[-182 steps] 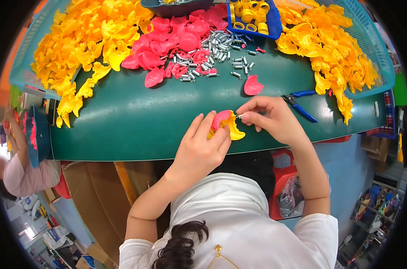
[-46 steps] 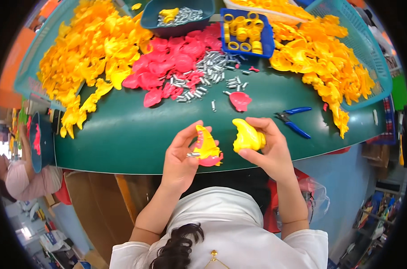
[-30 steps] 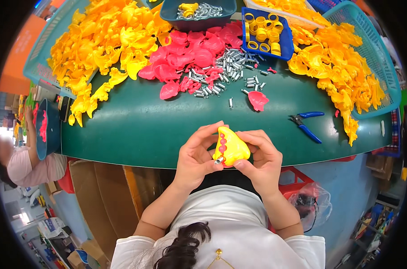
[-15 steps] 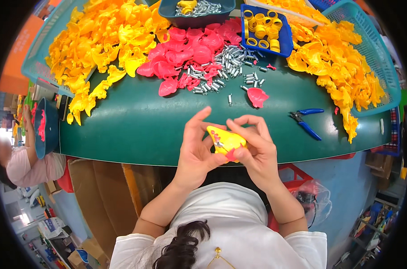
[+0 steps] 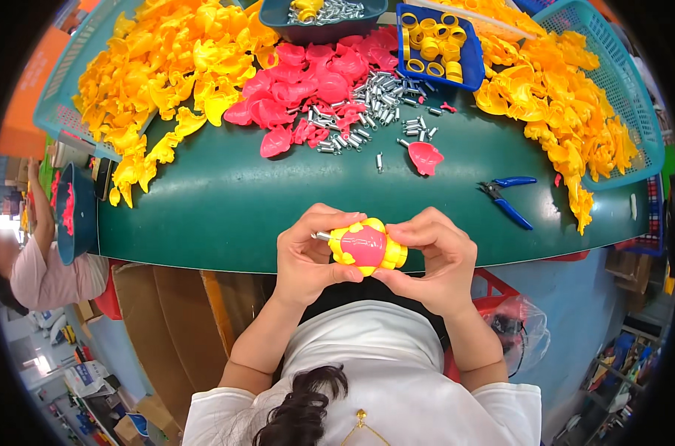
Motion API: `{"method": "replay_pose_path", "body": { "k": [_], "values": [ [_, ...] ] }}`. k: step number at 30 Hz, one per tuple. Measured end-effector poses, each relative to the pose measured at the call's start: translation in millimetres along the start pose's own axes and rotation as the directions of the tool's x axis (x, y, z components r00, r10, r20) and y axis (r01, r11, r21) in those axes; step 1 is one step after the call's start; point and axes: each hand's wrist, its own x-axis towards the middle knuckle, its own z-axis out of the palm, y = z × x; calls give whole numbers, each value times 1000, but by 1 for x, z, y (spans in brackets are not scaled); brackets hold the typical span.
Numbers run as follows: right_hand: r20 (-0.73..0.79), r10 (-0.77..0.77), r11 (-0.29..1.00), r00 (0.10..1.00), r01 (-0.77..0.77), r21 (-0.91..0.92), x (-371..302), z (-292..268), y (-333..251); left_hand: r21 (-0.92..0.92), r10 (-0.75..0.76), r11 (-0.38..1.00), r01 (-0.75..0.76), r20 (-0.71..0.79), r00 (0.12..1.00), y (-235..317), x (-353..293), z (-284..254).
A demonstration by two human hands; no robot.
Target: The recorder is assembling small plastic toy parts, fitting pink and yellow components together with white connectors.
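Observation:
Between my two hands, over the front edge of the green table (image 5: 263, 201), is a small yellow plastic toy body (image 5: 394, 255) with a pink oval panel facing up. My left hand (image 5: 311, 253) pinches its left end, where a silvery metal spring (image 5: 321, 236) sticks out by the fingers. My right hand (image 5: 435, 256) grips the right end, which has a yellow ring-like rim. Beyond the hands lie a single spring (image 5: 380, 163) and a pink shell-shaped part (image 5: 425, 157).
Yellow shell parts (image 5: 174, 59) heap up at the left, more yellow parts (image 5: 553, 111) at the right. Pink parts (image 5: 330, 78) and loose springs (image 5: 385, 97) lie between. A blue tray (image 5: 467, 67) holds yellow rings. Blue-handled nippers (image 5: 508, 201) rest at right. Another person (image 5: 51, 267) sits far left.
The toy body has been turned: its pink panel now faces up and a spring shows at its left end. Both hands have come slightly lower and grip opposite ends.

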Motion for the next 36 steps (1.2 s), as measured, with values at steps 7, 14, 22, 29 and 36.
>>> {"method": "replay_pose_path", "body": {
  "k": [7, 14, 22, 29, 36],
  "values": [
    [23, -15, 1000, 1000, 15, -4, 3, -7, 4, 39, -170, 985, 170, -16, 985, 16, 14, 9],
    [111, 203, 941, 973, -225, 252, 3, -13, 5, 464, 43, 879, -112, 157, 987, 5, 8, -6],
    [183, 312, 867, 932, -358, 346, 11, -27, 4, 565, -60, 822, -70, 208, 976, 6, 6, -4],
    [403, 239, 945, 884, -115, -307, 59, -37, -31, 337, -145, 937, 97, 121, 982, 7, 12, 3],
    [-48, 87, 16, 995, -49, -999, 204, -80, 13, 3, -223, 975, 223, -80, 972, 15, 19, 17]
  ]
}}
